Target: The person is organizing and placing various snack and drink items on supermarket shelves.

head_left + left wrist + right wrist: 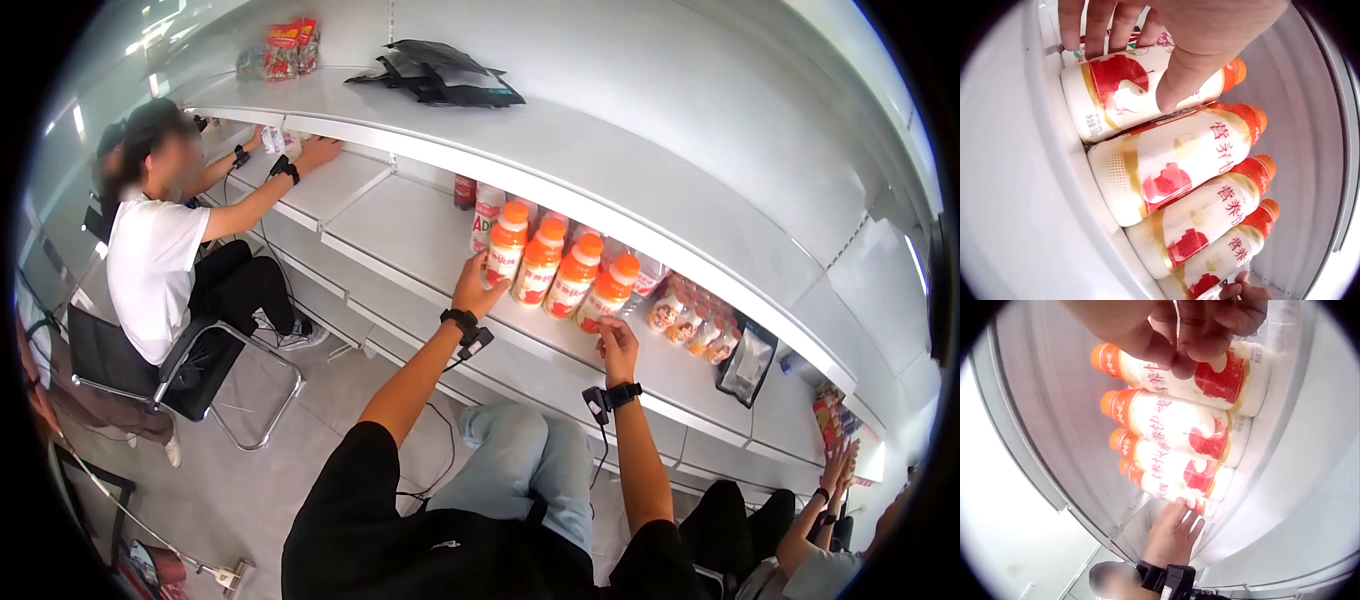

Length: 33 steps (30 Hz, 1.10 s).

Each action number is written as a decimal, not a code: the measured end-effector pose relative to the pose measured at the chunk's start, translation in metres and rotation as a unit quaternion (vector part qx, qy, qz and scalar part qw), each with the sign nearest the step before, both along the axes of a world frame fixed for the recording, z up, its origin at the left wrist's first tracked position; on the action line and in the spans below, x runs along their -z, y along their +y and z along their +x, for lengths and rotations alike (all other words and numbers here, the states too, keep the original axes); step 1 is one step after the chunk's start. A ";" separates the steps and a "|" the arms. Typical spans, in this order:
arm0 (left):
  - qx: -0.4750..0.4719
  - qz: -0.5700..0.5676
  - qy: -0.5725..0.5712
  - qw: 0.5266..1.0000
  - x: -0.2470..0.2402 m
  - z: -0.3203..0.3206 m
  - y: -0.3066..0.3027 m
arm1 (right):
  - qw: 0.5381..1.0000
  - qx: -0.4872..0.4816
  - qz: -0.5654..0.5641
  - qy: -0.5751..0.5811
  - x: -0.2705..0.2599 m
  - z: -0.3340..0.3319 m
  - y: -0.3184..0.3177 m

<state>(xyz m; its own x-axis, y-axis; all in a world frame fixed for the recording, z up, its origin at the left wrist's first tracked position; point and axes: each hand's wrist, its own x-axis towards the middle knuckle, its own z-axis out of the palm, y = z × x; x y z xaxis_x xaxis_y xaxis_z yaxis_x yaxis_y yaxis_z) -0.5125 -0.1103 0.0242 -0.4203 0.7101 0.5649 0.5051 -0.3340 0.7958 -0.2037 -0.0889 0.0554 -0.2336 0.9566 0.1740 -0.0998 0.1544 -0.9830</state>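
Note:
Several white drink bottles with orange caps stand in a row along the front of the shelf (400, 225). My left hand (478, 287) holds the leftmost bottle (507, 240), thumb across its front label and fingers round its far side. In the left wrist view the thumb presses that bottle (1129, 84) beside a printed red apple. My right hand (618, 348) is at the lower front of the rightmost bottle (609, 290), its fingers loosely curled with nothing seen in them. In the right wrist view these fingers (1188, 344) overlap the bottle's label.
Small bottles in clear wrap (690, 322) and a black-edged pack (747, 362) stand to the right. A white-and-red bottle (484, 215) is behind the row. Black bags (437, 75) lie on the upper shelf (310, 95). A seated person (160, 240) reaches into the shelf at left; another sits at right.

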 end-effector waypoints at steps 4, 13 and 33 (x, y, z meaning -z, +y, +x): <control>-0.008 -0.017 0.010 1.000 -0.002 0.001 0.004 | 1.000 0.013 0.007 0.018 0.008 -0.002 0.007; -0.012 -0.050 0.013 0.999 0.004 -0.001 0.001 | 1.000 0.010 0.024 0.016 0.018 0.005 0.011; 0.018 0.263 0.175 0.949 -0.192 0.015 -0.119 | 1.000 -0.009 0.015 0.015 0.016 0.011 0.002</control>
<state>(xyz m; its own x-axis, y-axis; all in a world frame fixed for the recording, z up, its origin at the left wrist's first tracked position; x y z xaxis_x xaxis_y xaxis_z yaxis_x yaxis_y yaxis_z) -0.4977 -0.2289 0.2166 -0.1232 0.3021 0.9453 0.6887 -0.6597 0.3006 -0.1925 -0.0869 0.0399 -0.2452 0.9465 0.2096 -0.1315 0.1818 -0.9745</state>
